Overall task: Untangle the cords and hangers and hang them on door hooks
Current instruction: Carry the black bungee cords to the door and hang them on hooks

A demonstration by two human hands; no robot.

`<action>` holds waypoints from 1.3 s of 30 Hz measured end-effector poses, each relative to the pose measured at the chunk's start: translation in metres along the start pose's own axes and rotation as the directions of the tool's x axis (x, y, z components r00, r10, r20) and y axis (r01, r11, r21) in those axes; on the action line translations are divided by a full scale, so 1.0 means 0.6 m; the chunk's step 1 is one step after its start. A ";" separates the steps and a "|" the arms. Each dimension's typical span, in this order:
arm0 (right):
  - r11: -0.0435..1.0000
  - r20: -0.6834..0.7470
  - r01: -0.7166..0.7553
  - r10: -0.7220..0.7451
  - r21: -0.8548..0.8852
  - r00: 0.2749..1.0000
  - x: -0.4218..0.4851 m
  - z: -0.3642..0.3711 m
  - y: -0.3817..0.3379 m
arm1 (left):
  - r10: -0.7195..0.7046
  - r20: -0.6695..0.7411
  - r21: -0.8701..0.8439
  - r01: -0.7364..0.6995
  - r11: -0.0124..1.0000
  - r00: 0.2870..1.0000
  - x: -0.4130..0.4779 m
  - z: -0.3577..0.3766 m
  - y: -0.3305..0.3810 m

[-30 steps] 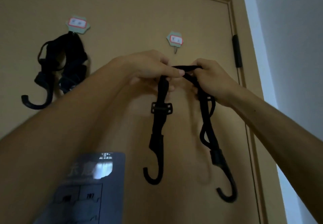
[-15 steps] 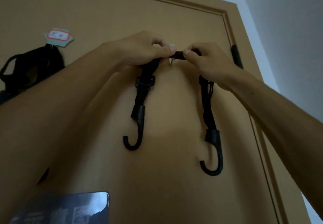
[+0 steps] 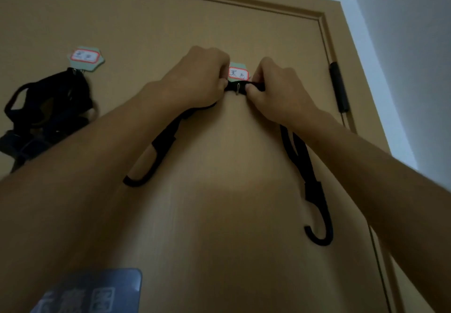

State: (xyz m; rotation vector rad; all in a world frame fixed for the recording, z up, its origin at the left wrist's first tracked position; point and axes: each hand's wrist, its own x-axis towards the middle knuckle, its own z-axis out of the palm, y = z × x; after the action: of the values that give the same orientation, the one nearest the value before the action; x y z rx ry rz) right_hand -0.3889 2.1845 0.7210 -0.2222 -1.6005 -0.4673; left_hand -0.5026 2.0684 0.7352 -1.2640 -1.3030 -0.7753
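Black cord (image 3: 164, 142) lies against the brown door (image 3: 219, 227), its two hooked ends dangling below the forearms, with a dark bundle (image 3: 48, 107) hanging further left. Left hand (image 3: 200, 78) and right hand (image 3: 273, 90) each pinch the cord's middle with curled fingers, holding it across the small metal door hook (image 3: 237, 90) under a label (image 3: 238, 73).
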 end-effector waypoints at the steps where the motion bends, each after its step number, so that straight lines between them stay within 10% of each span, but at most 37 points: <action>1: 1.000 0.008 0.009 -0.009 -0.002 1.000 -0.007 0.003 -0.002 | -0.013 0.013 0.012 0.013 1.000 1.000 -0.007 0.003 0.000; 15: 0.972 0.152 -0.197 0.177 0.126 0.972 -0.057 -0.011 -0.052 | -0.342 0.228 -0.407 0.408 0.817 0.912 -0.063 0.013 0.061; 39: 0.922 0.108 -0.249 0.227 0.296 0.968 -0.224 -0.102 -0.081 | -0.342 0.229 -0.134 0.378 0.916 0.911 -0.203 -0.079 0.116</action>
State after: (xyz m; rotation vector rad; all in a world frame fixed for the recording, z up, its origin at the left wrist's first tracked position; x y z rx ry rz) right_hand -0.3416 2.1335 0.5822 -0.1950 -1.6668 -0.0188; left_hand -0.4464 2.0108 0.6109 -1.2809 -1.6954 -1.0648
